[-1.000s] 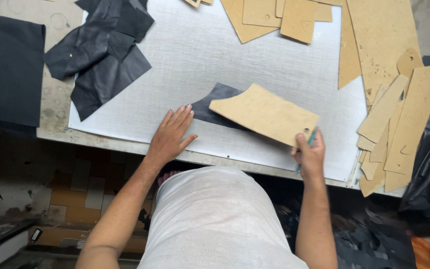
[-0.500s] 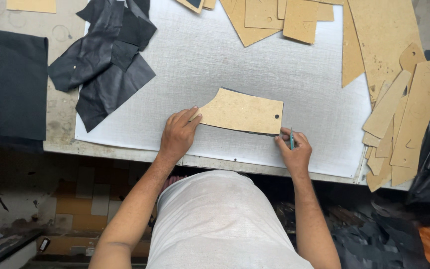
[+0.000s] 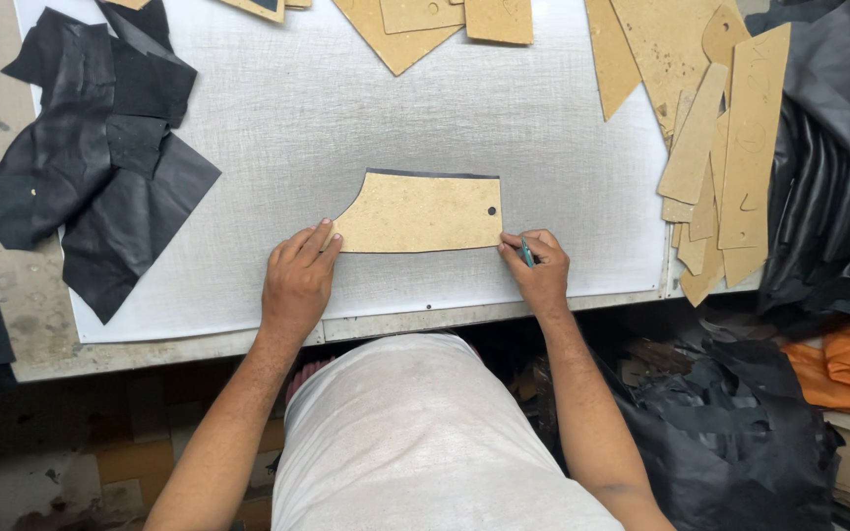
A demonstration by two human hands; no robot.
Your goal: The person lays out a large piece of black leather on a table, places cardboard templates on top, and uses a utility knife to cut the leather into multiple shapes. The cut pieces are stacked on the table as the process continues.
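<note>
A tan cardboard pattern piece (image 3: pixel 420 211) with a small hole near its right end lies flat on the white cutting mat (image 3: pixel 346 108). A thin dark edge of black leather (image 3: pixel 435 174) shows along its top. My left hand (image 3: pixel 297 280) presses its fingertips on the pattern's lower left corner. My right hand (image 3: pixel 538 267) is closed on a slim teal-handled cutting tool (image 3: pixel 526 252), its tip at the pattern's lower right corner.
Black leather scraps (image 3: pixel 100 167) lie at the mat's left. More tan patterns (image 3: pixel 725 147) are stacked at the right and along the far edge (image 3: pixel 425 25). Dark leather (image 3: pixel 833 187) hangs off the right side. The table's front edge (image 3: pixel 415 320) is close to my body.
The pattern, lifted and tilted a second ago, now lies flat over the dark leather piece. My left hand has settled on its left corner, and my right hand has brought the tool to its right corner.
</note>
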